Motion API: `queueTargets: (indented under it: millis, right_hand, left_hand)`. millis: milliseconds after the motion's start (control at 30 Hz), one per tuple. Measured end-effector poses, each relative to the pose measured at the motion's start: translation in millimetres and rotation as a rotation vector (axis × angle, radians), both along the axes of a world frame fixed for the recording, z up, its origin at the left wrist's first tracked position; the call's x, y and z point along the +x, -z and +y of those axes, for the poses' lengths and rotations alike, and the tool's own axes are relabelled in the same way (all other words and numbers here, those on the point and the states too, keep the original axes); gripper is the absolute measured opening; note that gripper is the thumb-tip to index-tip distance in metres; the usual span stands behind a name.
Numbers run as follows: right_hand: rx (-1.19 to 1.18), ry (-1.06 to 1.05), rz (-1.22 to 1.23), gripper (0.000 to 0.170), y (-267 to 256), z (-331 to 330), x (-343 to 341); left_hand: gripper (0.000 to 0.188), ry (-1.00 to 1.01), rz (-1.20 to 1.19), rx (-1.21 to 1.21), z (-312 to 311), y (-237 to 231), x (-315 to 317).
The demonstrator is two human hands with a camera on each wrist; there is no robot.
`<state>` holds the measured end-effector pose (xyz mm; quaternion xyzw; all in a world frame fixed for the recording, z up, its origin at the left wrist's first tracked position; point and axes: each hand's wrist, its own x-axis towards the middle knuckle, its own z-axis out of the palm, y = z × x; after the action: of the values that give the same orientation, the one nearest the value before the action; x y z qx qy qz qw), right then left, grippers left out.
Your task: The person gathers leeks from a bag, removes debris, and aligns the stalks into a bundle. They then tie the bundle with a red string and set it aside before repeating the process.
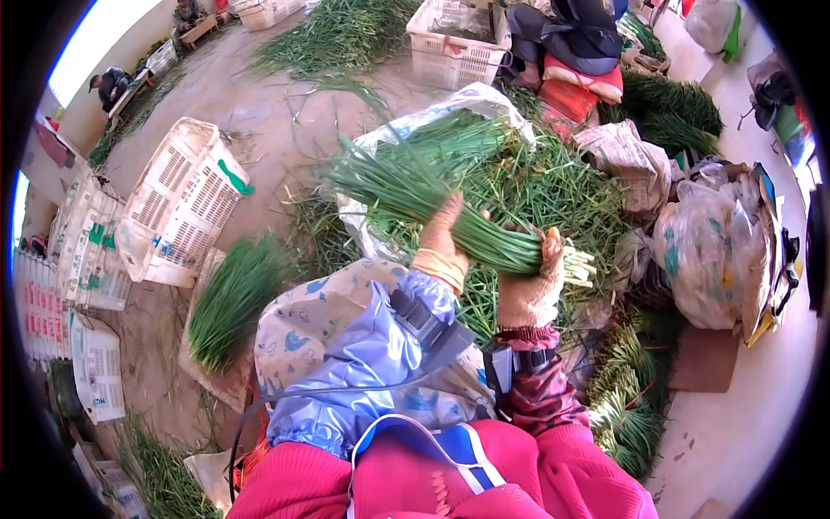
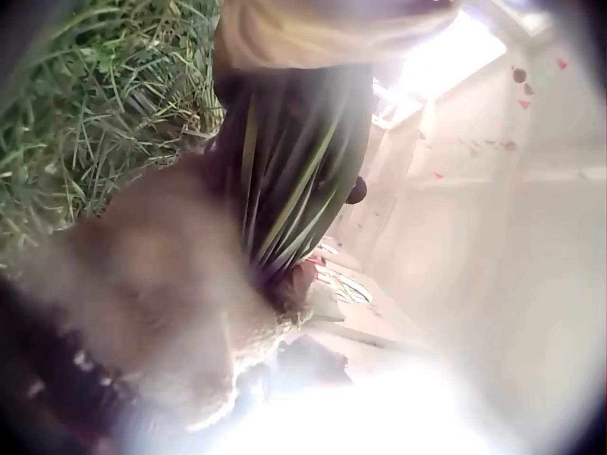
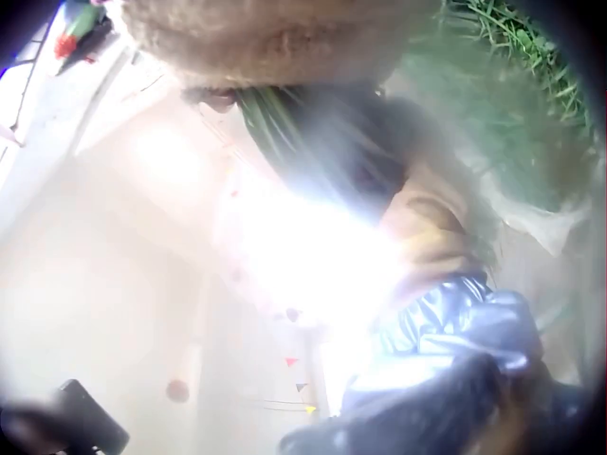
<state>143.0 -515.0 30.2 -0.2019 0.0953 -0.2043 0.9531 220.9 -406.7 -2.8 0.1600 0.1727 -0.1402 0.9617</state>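
Both gloved hands hold one bunch of long green stalks (image 1: 484, 238) above a heap of loose greens (image 1: 571, 186). The left hand (image 1: 443, 233) grips the bunch around its middle, and the leafy tops fan out to the upper left. My right hand (image 1: 529, 290) is curled round the pale root end, whose white tips stick out to the right. In the left wrist view the stalks (image 2: 294, 161) run between the two gloves. The right wrist view is washed out by glare; the right glove (image 3: 275, 43) shows at its top edge, the left glove (image 3: 432, 227) lower down.
Another green bunch (image 1: 233, 303) lies on a board at the left. White crates (image 1: 177, 203) stand beyond it, and one more crate (image 1: 458, 56) is at the back. Stacked bundles (image 1: 627, 398) lie at the lower right, near plastic bags (image 1: 709, 251). A person (image 1: 112, 86) sits far left.
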Motion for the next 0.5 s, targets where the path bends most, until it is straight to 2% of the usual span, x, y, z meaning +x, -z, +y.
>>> queueTargets:
  millis: [33,67,100,133,167,200,300,367,400,433,500]
  right_hand:
    - [0.024,-0.02,0.003,0.033,7.1,-2.5,-0.4]
    - [0.018,-0.002,0.047,0.038,11.7,-1.7,-2.8]
    - [-0.014,-0.017,0.067,0.046,16.2,2.6,-8.0]
    - [-0.051,-0.155,0.058,0.047,19.7,2.7,-13.5]
    - [-0.22,-0.246,0.126,0.049,21.2,-3.9,-15.9]
    - [-0.396,-0.336,0.182,0.051,22.7,-10.5,-18.2]
    - [-1.318,-0.426,0.588,0.058,23.6,-101.9,-19.7]
    - [-1.929,-0.433,0.874,0.064,22.4,-138.4,-16.3]
    - [-1.58,-0.431,0.728,0.074,16.8,-140.7,-3.7]
    - [-1.23,-0.41,0.585,0.085,7.7,-143.5,16.3]
    - [-1.538,-0.572,0.223,0.096,-44.9,-114.0,48.1]
  left_hand:
    - [0.033,-0.034,0.031,-0.06,9.6,-2.7,6.1]
    - [0.024,-0.024,0.035,-0.007,20.2,-11.4,10.7]
    - [0.024,-0.039,-0.008,0.049,26.4,-14.6,11.4]
    - [0.024,-0.053,-0.05,0.104,30.8,-16.5,11.5]
    - [0.025,-0.067,-0.089,0.16,35.7,-17.0,11.7]
    - [0.028,-0.062,-0.144,0.154,43.7,-15.4,14.8]
    - [0.033,-0.018,-0.21,0.254,58.4,-20.3,19.7]
    - [0.038,-0.05,-0.275,0.342,56.9,-28.7,21.4]
    - [0.042,-0.091,-0.355,0.386,51.5,-31.7,24.9]
    - [0.041,-0.029,-0.381,0.459,49.0,-35.8,23.4]
    - [0.043,-0.011,-0.469,0.623,31.3,-49.4,29.0]
